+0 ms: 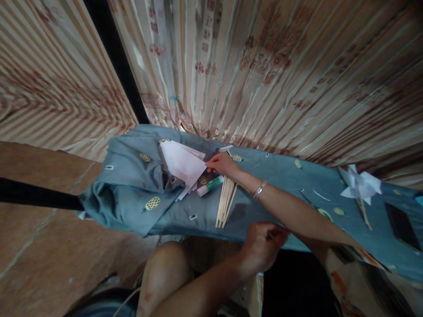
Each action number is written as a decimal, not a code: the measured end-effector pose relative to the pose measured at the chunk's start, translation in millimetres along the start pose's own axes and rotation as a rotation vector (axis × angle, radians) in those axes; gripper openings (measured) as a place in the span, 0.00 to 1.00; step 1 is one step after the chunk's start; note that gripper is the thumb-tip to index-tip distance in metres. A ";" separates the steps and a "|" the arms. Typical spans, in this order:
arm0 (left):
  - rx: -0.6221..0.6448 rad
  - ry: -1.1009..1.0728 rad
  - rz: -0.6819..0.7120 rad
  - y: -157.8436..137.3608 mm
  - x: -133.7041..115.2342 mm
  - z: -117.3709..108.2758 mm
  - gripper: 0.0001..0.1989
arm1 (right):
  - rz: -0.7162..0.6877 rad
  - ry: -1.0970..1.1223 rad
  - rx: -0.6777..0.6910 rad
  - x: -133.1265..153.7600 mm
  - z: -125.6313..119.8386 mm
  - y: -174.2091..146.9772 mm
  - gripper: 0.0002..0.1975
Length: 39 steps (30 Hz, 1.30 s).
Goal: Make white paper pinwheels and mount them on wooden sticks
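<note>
1. The left hand (262, 246) is at the near edge, in front of the right forearm, its fingers curled inward; whether it holds something cannot be told. The right hand (224, 164) reaches across to the left, thumb and fingers pinching the right corner of the white paper. A silver bracelet (260, 190) circles its wrist.
2. A bent knee (168, 268) shows at the near side, left of the left hand.
3. Beyond the knee, a grey-blue cloth (284, 169) with a pineapple print runs from left to right, bunched up at its left end.
4. At the right end of the cloth lies a dark phone (402, 225).
5. Thin wooden sticks (224, 202) lie together near the middle, their far ends hidden under the right wrist.
6. Just left of them lies a green and white glue stick (210, 186), tilted.
7. On the right, near the phone, rests a white pinwheel (360, 185) on a stick.
8. Farther left lies the white paper (181, 162), several overlapping sheets, on the cloth.
9. A pleated, patterned curtain (244, 75) hangs at the far side.
</note>
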<state>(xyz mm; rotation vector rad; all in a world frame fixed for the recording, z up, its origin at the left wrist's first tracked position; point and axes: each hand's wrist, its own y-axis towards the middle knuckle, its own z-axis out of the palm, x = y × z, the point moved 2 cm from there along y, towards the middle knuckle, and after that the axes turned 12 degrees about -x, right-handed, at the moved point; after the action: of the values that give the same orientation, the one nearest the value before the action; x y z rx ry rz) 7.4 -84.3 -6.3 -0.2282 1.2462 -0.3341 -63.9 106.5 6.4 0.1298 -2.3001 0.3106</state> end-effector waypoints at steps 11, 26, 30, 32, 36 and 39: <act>0.028 0.098 0.055 7.0 -0.4 -1.3 0.10 | -0.522 -0.221 -0.449 29.1 -110.3 -48.1 0.11; -0.381 0.768 0.935 40.7 -25.3 -33.3 0.38 | -0.769 -0.784 -0.788 -86.2 -199.7 -213.5 0.08; -0.261 1.085 1.260 35.7 -23.7 -21.7 0.35 | -0.780 -0.789 -0.548 -99.3 -161.2 -220.9 0.05; -0.193 1.170 1.245 36.2 -19.5 -16.1 0.28 | -0.722 -0.786 -0.390 -105.3 -145.1 -220.6 0.06; -0.026 1.250 1.173 43.2 -11.8 -12.8 0.13 | -0.620 -0.616 -0.210 -114.7 -134.9 -217.9 0.08; 0.053 1.248 1.123 48.7 -11.5 -16.4 0.12 | -0.549 -0.367 -0.227 -127.1 -147.7 -211.3 0.09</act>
<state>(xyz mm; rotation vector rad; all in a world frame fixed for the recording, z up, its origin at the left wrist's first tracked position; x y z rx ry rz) -5.4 -34.6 -18.1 0.8602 2.3347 0.5833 167.4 -59.0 48.2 0.7360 -2.5190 -0.2777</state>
